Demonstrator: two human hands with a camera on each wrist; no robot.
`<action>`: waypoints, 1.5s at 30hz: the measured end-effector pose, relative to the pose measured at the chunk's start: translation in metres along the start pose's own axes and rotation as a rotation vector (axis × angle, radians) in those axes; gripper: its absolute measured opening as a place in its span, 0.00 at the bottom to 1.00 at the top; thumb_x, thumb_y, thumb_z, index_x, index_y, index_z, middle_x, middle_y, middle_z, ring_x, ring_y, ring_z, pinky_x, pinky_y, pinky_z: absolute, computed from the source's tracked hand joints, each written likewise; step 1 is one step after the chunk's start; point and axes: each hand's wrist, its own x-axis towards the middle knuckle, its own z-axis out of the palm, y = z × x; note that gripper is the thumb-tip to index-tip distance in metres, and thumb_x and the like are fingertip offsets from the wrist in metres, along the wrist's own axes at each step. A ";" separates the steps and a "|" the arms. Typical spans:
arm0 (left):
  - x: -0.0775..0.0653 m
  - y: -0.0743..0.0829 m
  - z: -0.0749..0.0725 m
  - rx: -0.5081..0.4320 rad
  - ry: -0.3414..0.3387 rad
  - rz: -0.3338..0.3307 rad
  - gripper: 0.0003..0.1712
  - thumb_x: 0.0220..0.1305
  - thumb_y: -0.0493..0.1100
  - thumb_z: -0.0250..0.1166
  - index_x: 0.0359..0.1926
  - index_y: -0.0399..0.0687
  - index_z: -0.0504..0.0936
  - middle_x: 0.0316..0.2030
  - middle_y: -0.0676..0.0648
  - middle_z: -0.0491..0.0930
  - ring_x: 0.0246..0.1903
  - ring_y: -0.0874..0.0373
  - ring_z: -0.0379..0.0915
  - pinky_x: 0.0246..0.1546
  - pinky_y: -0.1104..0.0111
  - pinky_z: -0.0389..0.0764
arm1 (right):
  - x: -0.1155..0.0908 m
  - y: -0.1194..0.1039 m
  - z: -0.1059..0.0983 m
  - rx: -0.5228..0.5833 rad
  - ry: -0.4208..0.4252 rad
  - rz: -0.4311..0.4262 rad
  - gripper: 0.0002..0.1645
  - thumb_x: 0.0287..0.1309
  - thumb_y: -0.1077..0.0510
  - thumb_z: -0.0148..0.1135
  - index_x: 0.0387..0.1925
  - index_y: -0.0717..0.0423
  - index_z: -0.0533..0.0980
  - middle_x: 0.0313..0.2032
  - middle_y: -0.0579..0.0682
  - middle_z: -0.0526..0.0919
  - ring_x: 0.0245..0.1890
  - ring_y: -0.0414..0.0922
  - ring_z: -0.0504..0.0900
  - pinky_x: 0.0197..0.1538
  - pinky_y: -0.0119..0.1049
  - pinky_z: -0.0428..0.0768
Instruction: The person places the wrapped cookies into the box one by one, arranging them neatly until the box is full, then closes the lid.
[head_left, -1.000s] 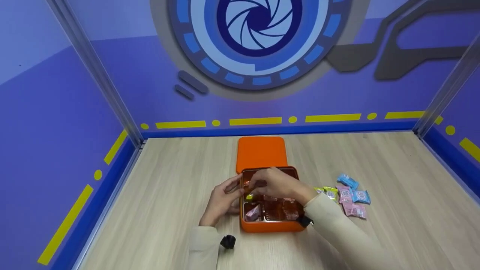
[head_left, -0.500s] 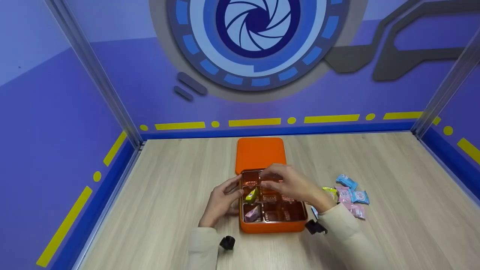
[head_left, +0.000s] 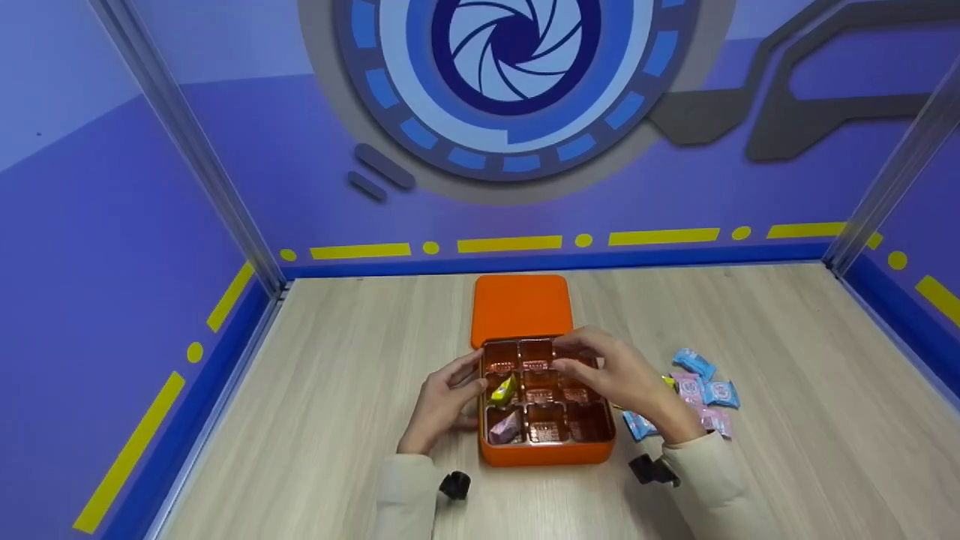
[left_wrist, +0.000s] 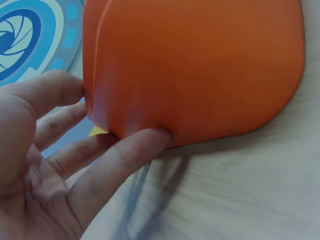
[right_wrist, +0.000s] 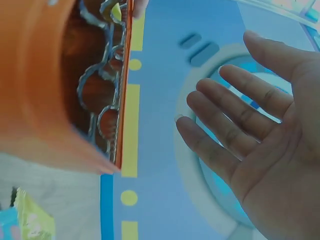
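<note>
An orange box point(head_left: 547, 454) with a clear divided insert sits mid-table. In its left column, a yellow-green wrapped candy point(head_left: 503, 390) lies in the middle compartment and a pink wrapped candy point(head_left: 505, 427) in the front one. My left hand point(head_left: 442, 401) rests against the box's left side; the left wrist view shows its fingertips touching the orange wall point(left_wrist: 200, 65). Over the box's right part hovers my right hand point(head_left: 619, 375), fingers apart and holding nothing. The right wrist view confirms the spread, bare palm point(right_wrist: 260, 125). This hand hides the back right compartment.
An orange lid point(head_left: 521, 307) lies behind the box, against its back edge. Right of the box are several wrapped candies, among them a blue one point(head_left: 694, 363), a pink one point(head_left: 688, 388) and a nearer blue one point(head_left: 639, 426). A printed blue wall stands behind.
My right hand has let go of the yellow-green candy in the left middle compartment and withdrawn to the right, uncovering most of the box. The left hand stays at the box's side.
</note>
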 end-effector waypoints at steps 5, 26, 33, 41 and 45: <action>-0.001 0.000 0.000 0.000 0.001 -0.008 0.32 0.73 0.38 0.70 0.75 0.48 0.76 0.73 0.35 0.71 0.69 0.38 0.71 0.28 0.53 0.90 | -0.008 0.005 -0.006 -0.033 0.076 0.013 0.20 0.71 0.51 0.71 0.58 0.56 0.84 0.55 0.53 0.87 0.55 0.55 0.85 0.58 0.58 0.84; 0.001 -0.001 -0.001 -0.021 -0.006 -0.003 0.32 0.73 0.36 0.69 0.76 0.45 0.75 0.72 0.35 0.72 0.67 0.39 0.74 0.37 0.53 0.90 | -0.023 0.027 -0.034 -0.081 0.203 0.077 0.18 0.72 0.58 0.69 0.58 0.61 0.83 0.55 0.57 0.87 0.57 0.58 0.84 0.61 0.62 0.81; 0.001 0.000 -0.001 -0.025 -0.007 -0.006 0.33 0.73 0.37 0.69 0.76 0.46 0.75 0.72 0.35 0.71 0.68 0.38 0.73 0.35 0.52 0.90 | -0.027 0.033 -0.041 -0.092 0.212 0.094 0.17 0.71 0.60 0.70 0.58 0.59 0.84 0.55 0.56 0.87 0.57 0.59 0.85 0.61 0.60 0.82; 0.001 0.000 0.000 -0.012 0.001 -0.003 0.33 0.73 0.37 0.70 0.76 0.47 0.75 0.72 0.34 0.71 0.68 0.38 0.72 0.33 0.53 0.90 | -0.028 0.038 -0.045 -0.093 0.193 0.109 0.18 0.71 0.60 0.71 0.58 0.60 0.84 0.56 0.56 0.87 0.58 0.58 0.84 0.62 0.60 0.81; 0.000 -0.001 0.000 -0.019 -0.013 0.000 0.32 0.74 0.37 0.69 0.76 0.46 0.74 0.72 0.34 0.71 0.68 0.38 0.72 0.31 0.53 0.90 | -0.030 0.042 -0.045 -0.091 0.185 0.122 0.17 0.70 0.62 0.70 0.58 0.60 0.84 0.55 0.56 0.87 0.58 0.58 0.84 0.62 0.60 0.80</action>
